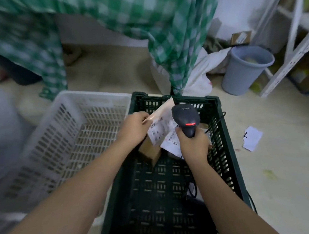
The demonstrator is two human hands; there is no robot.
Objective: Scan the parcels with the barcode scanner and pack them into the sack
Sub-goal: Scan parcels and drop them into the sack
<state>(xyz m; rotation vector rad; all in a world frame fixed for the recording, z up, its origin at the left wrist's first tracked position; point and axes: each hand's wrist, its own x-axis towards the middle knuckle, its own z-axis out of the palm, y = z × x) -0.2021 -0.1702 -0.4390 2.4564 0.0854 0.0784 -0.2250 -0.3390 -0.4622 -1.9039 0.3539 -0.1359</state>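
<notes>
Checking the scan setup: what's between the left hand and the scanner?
Head view: a flat parcel, label up, pinched by the left hand, beside the scanner.

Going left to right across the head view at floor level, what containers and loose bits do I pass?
White crate → green crate, over which the left hand holds a parcel and the right hand holds the scanner → grey bin → scrap of paper.
</notes>
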